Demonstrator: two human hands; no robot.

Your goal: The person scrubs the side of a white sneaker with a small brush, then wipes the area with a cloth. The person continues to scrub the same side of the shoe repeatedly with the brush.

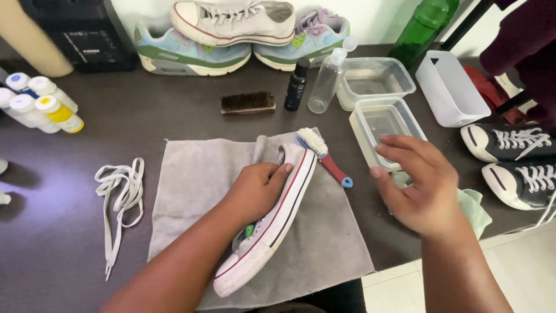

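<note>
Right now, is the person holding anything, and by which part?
The left hand grips the white sneaker on the grey cloth, around its upper middle. The right hand holds nothing; it hovers open beside the clear tub.

Left hand (255,191) hides sneaker (272,232) opening; green cloth (478,208) mostly under right hand (420,185)

White sneaker (272,232) — sideways, on grey cloth (197,179)

Left hand (258,188) on white sneaker (267,232), right hand (420,185) perhaps touching green cloth (476,207).
</note>
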